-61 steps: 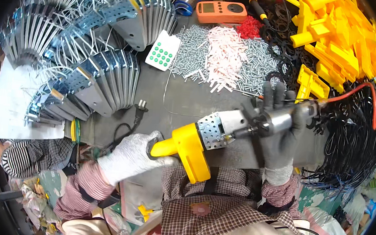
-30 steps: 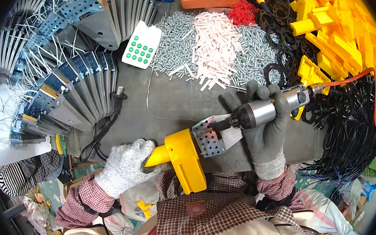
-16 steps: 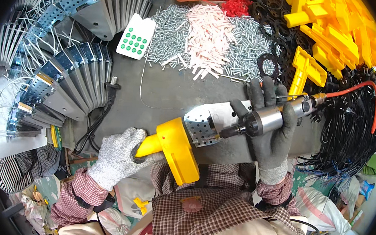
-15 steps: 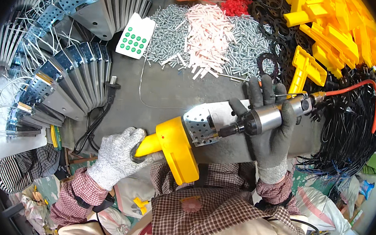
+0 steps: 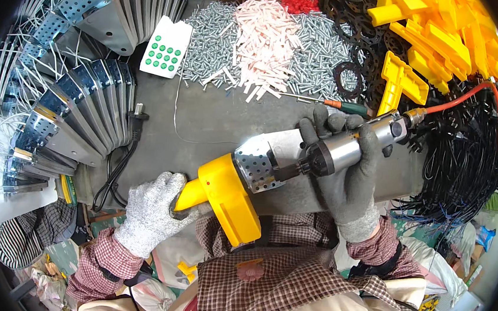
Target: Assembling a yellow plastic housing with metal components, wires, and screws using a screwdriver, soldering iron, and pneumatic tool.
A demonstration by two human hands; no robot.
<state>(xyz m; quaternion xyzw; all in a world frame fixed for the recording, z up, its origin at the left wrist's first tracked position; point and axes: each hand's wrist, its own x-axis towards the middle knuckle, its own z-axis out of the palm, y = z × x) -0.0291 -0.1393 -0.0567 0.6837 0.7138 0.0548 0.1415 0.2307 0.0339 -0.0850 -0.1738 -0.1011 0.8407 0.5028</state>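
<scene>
My left hand (image 5: 152, 215), in a light grey knit glove, is closed round the handle of a yellow plastic housing (image 5: 230, 198). Fixed to the housing's far side is a perforated metal sleeve (image 5: 254, 166), with a flat pale metal plate (image 5: 288, 144) reaching out beyond it. My right hand (image 5: 349, 191), in a dark-palmed glove, grips a silver air screwdriver (image 5: 343, 153) with an orange hose. The tool's dark nose lies against the sleeve's right edge; its very tip cannot be made out.
Piles of screws (image 5: 323, 49) and pale sleeves (image 5: 264, 44) lie at the back, with a screwdriver (image 5: 348, 107) before them. Yellow housing halves (image 5: 442, 42) and black cords (image 5: 462, 150) fill the right. Metal assemblies (image 5: 81, 105) stand left, beside a card with green dots (image 5: 165, 47).
My right fingers, stretched out before, have curled round the air screwdriver. The screwdriver on the table shows more plainly. The whole view has shifted slightly; my left hand keeps its hold.
</scene>
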